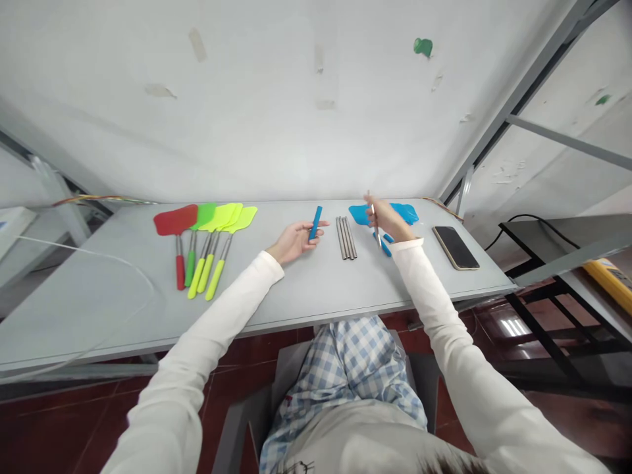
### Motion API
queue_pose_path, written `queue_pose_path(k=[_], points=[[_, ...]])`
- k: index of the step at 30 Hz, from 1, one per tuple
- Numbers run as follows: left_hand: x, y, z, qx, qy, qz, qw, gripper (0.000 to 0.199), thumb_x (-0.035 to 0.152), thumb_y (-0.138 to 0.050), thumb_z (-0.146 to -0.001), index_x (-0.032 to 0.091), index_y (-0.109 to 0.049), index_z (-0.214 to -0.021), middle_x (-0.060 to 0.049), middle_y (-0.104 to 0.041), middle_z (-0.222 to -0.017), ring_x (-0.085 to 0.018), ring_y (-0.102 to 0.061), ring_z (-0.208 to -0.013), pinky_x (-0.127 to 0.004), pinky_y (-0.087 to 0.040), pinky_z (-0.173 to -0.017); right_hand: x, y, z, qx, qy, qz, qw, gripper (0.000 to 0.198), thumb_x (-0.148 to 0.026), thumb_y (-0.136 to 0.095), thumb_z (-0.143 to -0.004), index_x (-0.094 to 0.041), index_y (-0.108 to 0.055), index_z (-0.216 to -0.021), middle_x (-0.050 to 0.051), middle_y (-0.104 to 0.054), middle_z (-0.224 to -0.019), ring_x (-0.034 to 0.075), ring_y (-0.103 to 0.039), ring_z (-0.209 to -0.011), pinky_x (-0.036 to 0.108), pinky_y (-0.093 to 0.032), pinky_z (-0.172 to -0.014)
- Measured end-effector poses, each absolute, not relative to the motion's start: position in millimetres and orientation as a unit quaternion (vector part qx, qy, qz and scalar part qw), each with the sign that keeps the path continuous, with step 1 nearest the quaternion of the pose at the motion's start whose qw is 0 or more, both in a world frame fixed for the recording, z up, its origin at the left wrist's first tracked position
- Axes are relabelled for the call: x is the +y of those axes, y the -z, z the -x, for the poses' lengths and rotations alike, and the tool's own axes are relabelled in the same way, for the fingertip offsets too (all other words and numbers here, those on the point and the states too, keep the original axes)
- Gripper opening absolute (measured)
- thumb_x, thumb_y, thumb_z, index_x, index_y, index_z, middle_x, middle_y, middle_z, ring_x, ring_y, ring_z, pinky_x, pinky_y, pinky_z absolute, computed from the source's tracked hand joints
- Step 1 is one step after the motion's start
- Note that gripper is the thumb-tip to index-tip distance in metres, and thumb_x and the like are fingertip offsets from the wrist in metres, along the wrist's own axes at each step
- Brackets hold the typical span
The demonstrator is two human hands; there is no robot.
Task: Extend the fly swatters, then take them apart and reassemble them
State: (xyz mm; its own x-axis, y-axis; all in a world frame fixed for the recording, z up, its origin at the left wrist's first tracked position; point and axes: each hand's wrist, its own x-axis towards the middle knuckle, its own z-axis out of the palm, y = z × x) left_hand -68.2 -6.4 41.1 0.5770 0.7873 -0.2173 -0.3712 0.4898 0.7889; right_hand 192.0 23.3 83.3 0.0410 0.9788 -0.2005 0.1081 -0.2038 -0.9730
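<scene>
A short blue handle (316,217) sits upright between the fingers of my left hand (292,243), held above the table. My right hand (390,222) grips a thin metal rod (377,230), slightly blurred. Between the two hands, several metal rods (346,238) lie side by side on the table. Flat blue fly swatter heads (358,214) lie behind and around my right hand, which partly hides them. Loose blue handles (388,238) rest just below that hand.
At the left lie fly swatters with handles fitted: a red one (176,220), a green one (189,266) and several yellow ones (224,217). A phone (455,247) lies on the grey table (301,289) at the right. A white wall (276,145) stands behind.
</scene>
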Motion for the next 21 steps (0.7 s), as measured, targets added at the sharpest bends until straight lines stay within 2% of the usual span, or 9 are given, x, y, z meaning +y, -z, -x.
queue_pose_path(k=[2, 5, 7, 9, 12, 15, 21], points=[[-5, -41, 62, 0.302, -0.38, -0.393, 0.781, 0.033, 0.015, -0.048, -0.08, 0.009, -0.063, -0.109, -0.003, -0.055, -0.075, -0.008, -0.051, -0.056, -0.018, -0.042, -0.048, 24, -62, -170, -0.503, -0.447, 0.642, 0.367, 0.023, -0.037, -0.059, -0.084, -0.021, -0.044, -0.089, -0.002, -0.048, -0.072, 0.009, -0.045, -0.056, 0.023, -0.043, -0.049], [-4, -34, 61, 0.335, -0.406, -0.434, 0.731, 0.036, 0.015, -0.055, -0.077, 0.01, -0.064, -0.111, -0.002, -0.058, -0.081, -0.009, -0.06, -0.069, -0.02, -0.046, -0.062, 25, -40, -152, -0.598, -0.308, 0.686, 0.278, 0.023, -0.024, -0.053, -0.083, -0.016, -0.045, -0.102, 0.01, -0.056, -0.098, 0.019, -0.057, -0.083, 0.032, -0.052, -0.069], [-3, -26, 62, 0.374, -0.421, -0.46, 0.686, 0.036, 0.02, -0.057, -0.078, 0.012, -0.063, -0.112, -0.003, -0.06, -0.086, -0.011, -0.063, -0.077, -0.021, -0.046, -0.068, 26, -30, -147, -0.633, -0.23, 0.7, 0.236, 0.031, -0.016, -0.053, -0.078, -0.011, -0.045, -0.108, 0.02, -0.054, -0.114, 0.027, -0.055, -0.105, 0.04, -0.048, -0.088], [-2, -18, 63, 0.433, -0.428, -0.499, 0.616, 0.038, 0.023, -0.059, -0.078, 0.013, -0.063, -0.114, -0.004, -0.063, -0.09, -0.012, -0.063, -0.082, -0.023, -0.046, -0.072, 26, -21, -143, -0.65, -0.181, 0.707, 0.21, 0.038, -0.013, -0.053, -0.077, -0.006, -0.045, -0.113, 0.026, -0.05, -0.123, 0.034, -0.047, -0.119, 0.046, -0.039, -0.099], [0, -7, 64, 0.524, -0.426, -0.558, 0.483, 0.044, 0.026, -0.062, -0.076, 0.013, -0.06, -0.118, -0.006, -0.065, -0.093, -0.012, -0.061, -0.08, -0.025, -0.047, -0.073, 19, -10, -136, -0.676, -0.125, 0.704, 0.179, 0.048, -0.026, -0.053, -0.083, -0.001, -0.04, -0.122, 0.029, -0.046, -0.128, 0.038, -0.042, -0.124, 0.048, -0.036, -0.1], [1, 1, 67, 0.56, -0.428, -0.585, 0.401, 0.05, 0.029, -0.063, -0.075, 0.014, -0.058, -0.123, -0.006, -0.064, -0.096, -0.011, -0.06, -0.074, -0.026, -0.049, -0.07, 8, -6, -125, -0.697, -0.107, 0.691, 0.162, 0.067, -0.037, -0.061, -0.08, -0.001, -0.034, -0.13, 0.03, -0.042, -0.132, 0.04, -0.04, -0.124, 0.048, -0.039, -0.096], [4, 9, 77, 0.566, -0.422, -0.596, 0.382, 0.051, 0.03, -0.064, -0.073, 0.013, -0.059, -0.121, -0.01, -0.065, -0.102, -0.013, -0.062, -0.075, -0.027, -0.052, -0.068, 1, -10, -100, -0.707, -0.117, 0.677, 0.165, 0.057, -0.024, -0.056, -0.082, -0.003, -0.036, -0.131, 0.029, -0.043, -0.131, 0.036, -0.042, -0.121, 0.045, -0.044, -0.089]])
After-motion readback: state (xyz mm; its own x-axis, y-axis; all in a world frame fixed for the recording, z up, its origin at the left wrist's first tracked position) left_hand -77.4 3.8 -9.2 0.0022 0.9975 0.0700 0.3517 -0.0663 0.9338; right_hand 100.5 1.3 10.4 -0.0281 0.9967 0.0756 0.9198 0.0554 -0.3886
